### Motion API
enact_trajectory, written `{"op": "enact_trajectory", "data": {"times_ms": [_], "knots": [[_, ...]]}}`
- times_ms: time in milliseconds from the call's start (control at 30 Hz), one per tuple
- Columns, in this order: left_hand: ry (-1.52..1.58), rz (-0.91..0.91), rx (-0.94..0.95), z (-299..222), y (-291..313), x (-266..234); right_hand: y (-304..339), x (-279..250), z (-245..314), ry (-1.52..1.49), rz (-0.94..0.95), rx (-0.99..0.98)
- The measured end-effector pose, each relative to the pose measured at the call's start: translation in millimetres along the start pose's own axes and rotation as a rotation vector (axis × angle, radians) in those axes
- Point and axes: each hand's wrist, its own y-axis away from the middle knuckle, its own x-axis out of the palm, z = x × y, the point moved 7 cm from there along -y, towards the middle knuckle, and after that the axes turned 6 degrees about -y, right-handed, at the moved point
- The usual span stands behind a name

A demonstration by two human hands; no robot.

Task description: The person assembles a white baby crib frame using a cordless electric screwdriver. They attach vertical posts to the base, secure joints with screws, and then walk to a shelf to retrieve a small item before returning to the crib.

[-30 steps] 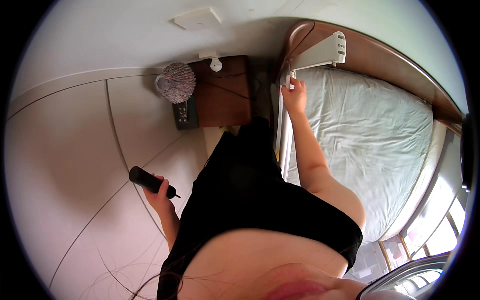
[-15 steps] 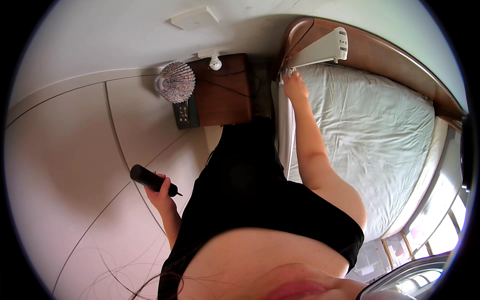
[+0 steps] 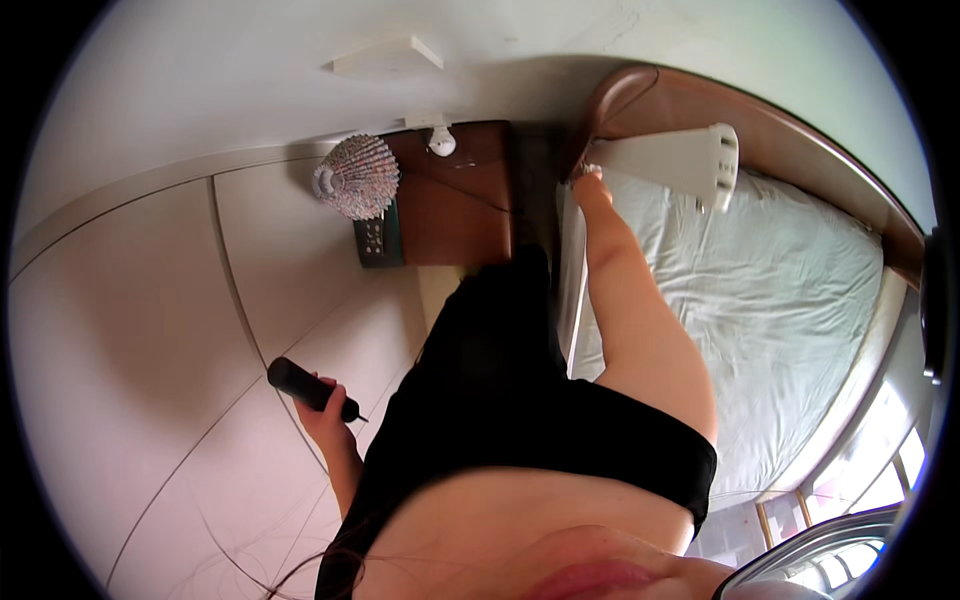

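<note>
My left hand (image 3: 325, 418), low on the left, is wrapped round a black cylinder (image 3: 305, 384). A thin pointed tip sticks out of its right end; its exact kind is unclear. My right arm reaches forward past the bed's left edge, and my right hand (image 3: 593, 192) is closed on the narrow far end of a long white piece (image 3: 665, 163). That piece widens toward a slotted end, which tilts up and to the right over the bed. Its kind I cannot make out, and my fingers hide part of the gripped end.
The bed (image 3: 740, 290) has a pale green sheet and a brown wooden headboard (image 3: 790, 135). Left of it stands a brown nightstand (image 3: 455, 215) with a pleated patterned lampshade (image 3: 358, 178). A white bulb (image 3: 441, 142) is on the wall fitting. Pale cabinet doors (image 3: 130, 330) line the left side.
The white piece's slotted end has swung right and lower in the view, with my right hand still at its narrow end. My left hand keeps its hold on the black cylinder. The view has shifted slightly.
</note>
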Motion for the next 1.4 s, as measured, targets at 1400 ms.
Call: {"op": "enact_trajectory", "data": {"times_ms": [1400], "knots": [[-0.054, 0.692, 0.506, -72, -141, 132, 221, 214, -165, -0.503, 0.242, 0.497]]}}
